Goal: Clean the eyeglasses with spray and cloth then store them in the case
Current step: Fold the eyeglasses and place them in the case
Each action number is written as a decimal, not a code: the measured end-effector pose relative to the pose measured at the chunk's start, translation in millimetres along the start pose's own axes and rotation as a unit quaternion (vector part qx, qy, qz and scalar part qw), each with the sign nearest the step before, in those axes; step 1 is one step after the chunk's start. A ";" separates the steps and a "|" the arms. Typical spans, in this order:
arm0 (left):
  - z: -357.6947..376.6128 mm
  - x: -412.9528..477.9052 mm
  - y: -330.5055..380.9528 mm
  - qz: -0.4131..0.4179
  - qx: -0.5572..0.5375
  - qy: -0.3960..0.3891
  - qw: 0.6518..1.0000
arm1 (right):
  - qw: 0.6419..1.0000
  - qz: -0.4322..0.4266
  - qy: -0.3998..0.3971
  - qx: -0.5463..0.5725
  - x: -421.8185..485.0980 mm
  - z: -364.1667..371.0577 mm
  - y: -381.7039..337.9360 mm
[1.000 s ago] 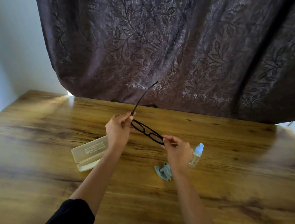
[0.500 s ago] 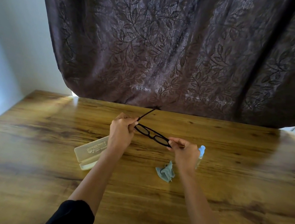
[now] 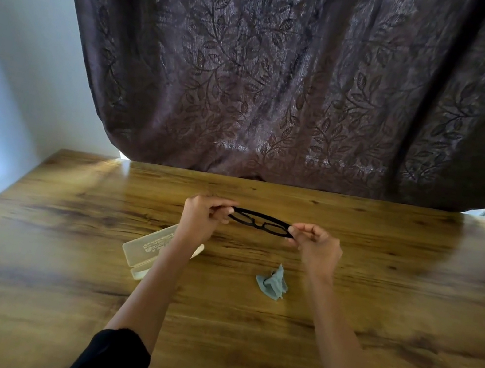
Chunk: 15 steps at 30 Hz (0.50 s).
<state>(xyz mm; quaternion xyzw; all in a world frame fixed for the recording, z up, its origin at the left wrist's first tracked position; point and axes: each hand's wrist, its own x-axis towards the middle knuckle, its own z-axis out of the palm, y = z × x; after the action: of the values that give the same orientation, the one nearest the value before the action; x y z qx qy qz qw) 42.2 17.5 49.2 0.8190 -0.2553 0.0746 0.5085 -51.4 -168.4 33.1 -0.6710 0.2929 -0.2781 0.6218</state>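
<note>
Left hand (image 3: 200, 220) and right hand (image 3: 317, 249) pinch opposite ends of the black eyeglasses (image 3: 261, 223), apparently folded, above the table (image 3: 375, 304); case (image 3: 147, 248) and cloth (image 3: 272, 283) lie below.

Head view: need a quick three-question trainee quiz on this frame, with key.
1. True or false: the black-framed eyeglasses lie flat on the glossy wooden table.
2. Fill in: the translucent beige plastic case is partly hidden under the person's ___ forearm.
3. The crumpled grey-blue cloth is: A draped over the eyeglasses; B on the table, untouched; C inside the case.
Key: 1 false, the left hand and right hand pinch their ends above the table. 2 left. 3 B.
</note>
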 end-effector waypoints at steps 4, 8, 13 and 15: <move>-3.0 -0.3 -0.9 -0.030 -0.037 -0.049 0.998 | 0.998 0.054 -0.008 0.041 7.4 -3.2 -0.9; -2.8 -1.2 -1.3 -0.085 -0.099 -0.051 0.990 | 0.990 0.078 -0.050 0.106 11.1 -7.4 -3.2; -0.6 0.3 -6.1 -0.124 -0.142 -0.004 0.982 | 0.983 0.100 -0.079 0.134 17.4 -8.9 -6.2; 1.4 0.0 -7.7 -0.145 -0.168 0.002 0.975 | 0.981 0.093 -0.097 0.137 18.5 -9.2 -9.0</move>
<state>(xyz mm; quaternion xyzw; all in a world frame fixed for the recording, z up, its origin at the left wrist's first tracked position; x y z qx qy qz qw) 45.9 19.0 42.4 0.7500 -0.1420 -0.0417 0.6447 -45.4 -187.7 42.9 -0.5730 0.2513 -0.1897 0.7566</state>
